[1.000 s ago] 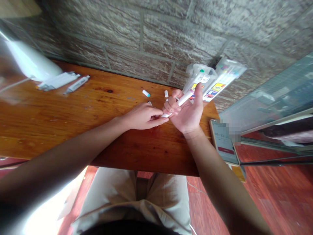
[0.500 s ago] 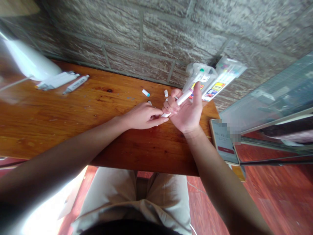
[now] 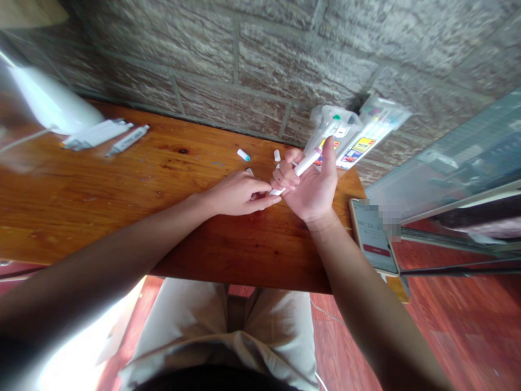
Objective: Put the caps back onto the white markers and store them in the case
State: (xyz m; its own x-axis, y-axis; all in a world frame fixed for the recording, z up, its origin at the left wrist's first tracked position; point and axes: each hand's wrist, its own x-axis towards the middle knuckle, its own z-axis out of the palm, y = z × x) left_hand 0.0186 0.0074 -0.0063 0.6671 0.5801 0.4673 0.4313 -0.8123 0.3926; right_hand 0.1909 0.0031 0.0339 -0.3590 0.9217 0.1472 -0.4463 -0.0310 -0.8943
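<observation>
A white marker (image 3: 306, 163) lies across the palm of my right hand (image 3: 312, 193). The fingers of that hand curl round the barrel while the thumb points up and away. My left hand (image 3: 238, 194) pinches the lower white end of the same marker between thumb and fingers. Whether that end is a separate cap cannot be made out. On the table beyond my hands lie a white cap with a blue end (image 3: 243, 155) and a plain white cap (image 3: 277, 155). Another small white piece (image 3: 249, 171) shows partly behind my left hand.
Several grey-white markers (image 3: 97, 133) lie at the left by a white lamp-like object (image 3: 52, 100). Two clear marker cases (image 3: 372, 133) stand against the stone wall (image 3: 260, 81). A phone (image 3: 374, 236) rests at the wooden table's (image 3: 171, 179) right edge, near a glass panel (image 3: 443, 146).
</observation>
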